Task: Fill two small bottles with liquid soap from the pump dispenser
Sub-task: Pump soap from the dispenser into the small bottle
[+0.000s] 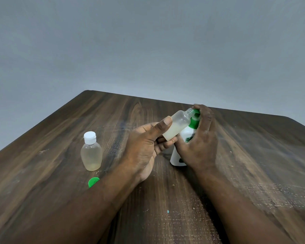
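Note:
My left hand pinches a small translucent bottle between thumb and fingers, tilted, with its open neck up against the green pump nozzle. Pale liquid sits in its lower end. My right hand wraps around the white pump dispenser, fingers over its green pump head; much of the dispenser is hidden behind this hand. A second small bottle with a white cap stands upright to the left, partly filled with pale liquid. A loose green cap lies on the table beside my left forearm.
Everything rests on a dark wooden table whose far edge meets a plain grey wall. A tiny teal speck lies on the wood between my forearms.

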`<move>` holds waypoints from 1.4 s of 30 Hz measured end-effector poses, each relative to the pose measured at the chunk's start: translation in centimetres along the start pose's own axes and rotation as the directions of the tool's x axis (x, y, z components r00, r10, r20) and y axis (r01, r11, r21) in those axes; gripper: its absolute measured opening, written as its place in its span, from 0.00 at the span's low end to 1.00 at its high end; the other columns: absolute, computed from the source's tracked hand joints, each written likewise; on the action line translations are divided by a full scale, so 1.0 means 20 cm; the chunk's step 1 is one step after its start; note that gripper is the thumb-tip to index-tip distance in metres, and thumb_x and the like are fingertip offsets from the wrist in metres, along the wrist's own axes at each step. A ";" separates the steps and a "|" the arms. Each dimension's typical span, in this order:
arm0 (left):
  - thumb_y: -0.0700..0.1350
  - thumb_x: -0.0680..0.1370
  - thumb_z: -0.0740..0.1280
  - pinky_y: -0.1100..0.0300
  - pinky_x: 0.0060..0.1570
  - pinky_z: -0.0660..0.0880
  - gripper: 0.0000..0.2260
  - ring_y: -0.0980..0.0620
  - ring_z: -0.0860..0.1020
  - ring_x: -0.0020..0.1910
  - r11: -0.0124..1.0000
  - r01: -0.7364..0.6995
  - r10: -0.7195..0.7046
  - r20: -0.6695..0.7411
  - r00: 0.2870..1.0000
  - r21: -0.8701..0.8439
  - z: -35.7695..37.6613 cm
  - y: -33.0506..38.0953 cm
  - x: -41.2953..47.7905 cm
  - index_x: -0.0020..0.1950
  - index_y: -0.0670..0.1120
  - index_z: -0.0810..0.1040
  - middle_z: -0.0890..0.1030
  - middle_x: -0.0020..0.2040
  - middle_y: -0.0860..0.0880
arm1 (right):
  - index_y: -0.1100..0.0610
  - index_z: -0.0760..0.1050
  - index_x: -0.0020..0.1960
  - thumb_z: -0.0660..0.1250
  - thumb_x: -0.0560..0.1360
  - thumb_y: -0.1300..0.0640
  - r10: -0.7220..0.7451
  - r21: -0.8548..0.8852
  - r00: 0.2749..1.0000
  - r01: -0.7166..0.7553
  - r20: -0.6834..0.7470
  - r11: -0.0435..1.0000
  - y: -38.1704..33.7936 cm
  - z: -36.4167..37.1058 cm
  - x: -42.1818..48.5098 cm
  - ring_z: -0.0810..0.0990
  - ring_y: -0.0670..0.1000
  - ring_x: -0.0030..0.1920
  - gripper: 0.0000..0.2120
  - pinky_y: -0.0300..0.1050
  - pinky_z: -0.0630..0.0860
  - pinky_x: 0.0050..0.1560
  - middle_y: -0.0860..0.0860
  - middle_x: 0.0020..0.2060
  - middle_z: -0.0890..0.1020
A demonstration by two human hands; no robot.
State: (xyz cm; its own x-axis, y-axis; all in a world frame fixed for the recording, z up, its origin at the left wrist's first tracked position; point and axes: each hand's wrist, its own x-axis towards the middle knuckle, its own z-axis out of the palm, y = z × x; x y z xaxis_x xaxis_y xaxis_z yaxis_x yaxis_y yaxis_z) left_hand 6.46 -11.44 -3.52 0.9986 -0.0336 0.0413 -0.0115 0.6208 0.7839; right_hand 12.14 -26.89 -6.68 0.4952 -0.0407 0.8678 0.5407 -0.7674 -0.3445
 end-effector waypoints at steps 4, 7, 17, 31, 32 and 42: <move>0.51 0.68 0.77 0.63 0.39 0.82 0.22 0.46 0.86 0.41 1.000 0.009 -0.009 -0.008 1.000 0.012 0.00 0.00 0.00 0.54 0.35 0.83 0.87 0.46 0.38 | 0.55 0.63 0.74 0.74 0.68 0.46 0.009 -0.011 1.000 -0.010 -0.009 1.000 -0.01 0.00 -0.02 0.77 0.60 0.64 0.39 0.65 0.79 0.57 0.56 0.67 0.75; 0.51 0.68 0.76 0.62 0.40 0.82 0.22 0.46 0.86 0.41 1.000 0.009 -0.009 -0.015 1.000 0.012 0.00 0.00 -0.01 0.54 0.35 0.83 0.87 0.45 0.39 | 0.53 0.63 0.74 0.76 0.68 0.48 0.011 -0.014 1.000 -0.011 0.004 1.000 0.00 0.00 -0.03 0.77 0.59 0.63 0.40 0.64 0.80 0.56 0.56 0.67 0.75; 0.50 0.68 0.77 0.62 0.39 0.83 0.25 0.45 0.86 0.42 1.000 0.012 -0.012 -0.001 1.000 -0.001 0.00 0.00 -0.01 0.56 0.32 0.82 0.87 0.47 0.38 | 0.58 0.66 0.75 0.72 0.68 0.45 0.006 -0.024 1.000 -0.005 0.017 1.000 0.00 -0.01 -0.01 0.77 0.58 0.63 0.40 0.65 0.79 0.56 0.55 0.67 0.75; 0.50 0.69 0.77 0.62 0.40 0.83 0.23 0.45 0.86 0.42 1.000 0.023 -0.023 0.012 1.000 0.002 -0.01 0.01 -0.01 0.55 0.34 0.82 0.87 0.47 0.39 | 0.55 0.65 0.74 0.74 0.68 0.46 -0.008 -0.005 1.000 0.008 0.008 1.000 0.00 -0.01 -0.01 0.77 0.57 0.62 0.38 0.62 0.79 0.56 0.54 0.66 0.76; 0.50 0.69 0.77 0.62 0.40 0.83 0.23 0.45 0.86 0.43 1.000 0.029 -0.028 0.019 0.999 -0.005 -0.01 0.01 0.00 0.56 0.34 0.82 0.87 0.47 0.38 | 0.55 0.65 0.74 0.74 0.68 0.45 -0.012 0.005 1.000 0.012 0.016 1.000 0.00 -0.02 0.00 0.77 0.56 0.61 0.38 0.61 0.79 0.55 0.54 0.66 0.76; 0.49 0.70 0.76 0.61 0.43 0.83 0.25 0.45 0.85 0.48 0.998 0.054 -0.051 0.105 0.993 -0.026 -0.04 0.01 0.02 0.60 0.34 0.81 0.85 0.52 0.35 | 0.58 0.66 0.77 0.76 0.69 0.49 -0.070 0.115 0.982 0.050 0.175 0.992 0.04 -0.11 0.05 0.76 0.54 0.65 0.40 0.53 0.78 0.61 0.51 0.67 0.76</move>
State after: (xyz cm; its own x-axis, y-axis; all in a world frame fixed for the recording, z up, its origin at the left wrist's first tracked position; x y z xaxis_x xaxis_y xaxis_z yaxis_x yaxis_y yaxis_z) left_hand 6.81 -10.70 -3.83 0.9869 -0.1474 0.0664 0.0436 0.6381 0.7687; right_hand 11.56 -28.97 -5.30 0.5676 0.1263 0.8136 0.6398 -0.6896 -0.3393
